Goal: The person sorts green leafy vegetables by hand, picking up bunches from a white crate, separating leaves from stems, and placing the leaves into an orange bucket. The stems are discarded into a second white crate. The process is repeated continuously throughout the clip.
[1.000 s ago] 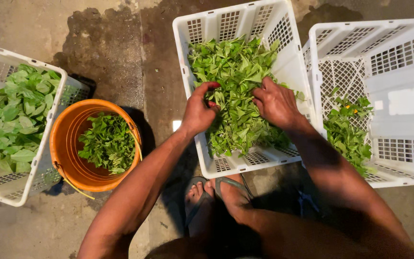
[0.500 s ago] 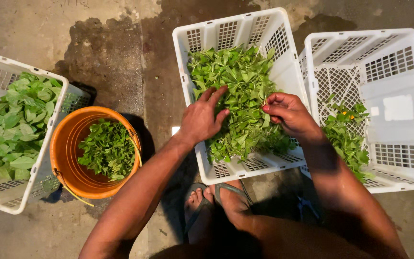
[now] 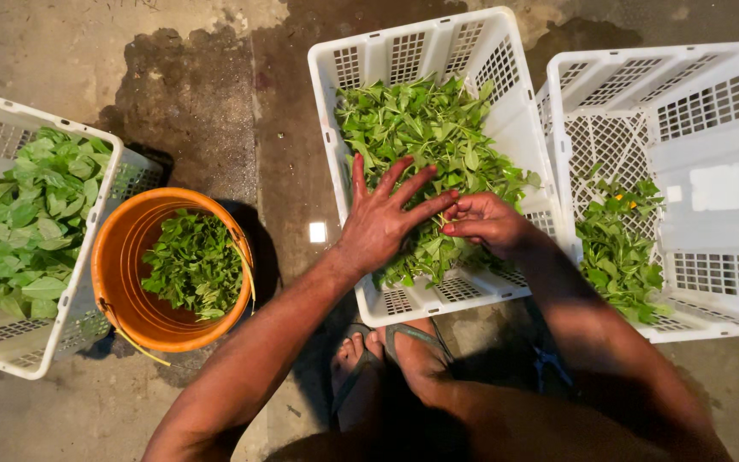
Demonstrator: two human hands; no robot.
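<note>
A white slotted crate [image 3: 438, 47] in front of me holds a heap of green leafy stems [image 3: 425, 137]. My left hand [image 3: 382, 218] lies flat on the near part of the heap with its fingers spread, pointing right. My right hand [image 3: 489, 224] is beside it, fingers curled and pinched on some of the green stems, fingertips touching the left hand's. Both hands are inside the crate near its front wall.
An orange bucket [image 3: 121, 274] with green leaves stands at left. A white crate [image 3: 87, 282] of larger leaves is at far left. Another white crate [image 3: 712, 171] at right holds a small pile of greens [image 3: 617, 252]. My sandalled feet [image 3: 386, 359] rest on wet concrete.
Both hands have come together toward the near middle of the crate. The left hand has flattened with fingers spread; the right hand has moved left and closed on stems.
</note>
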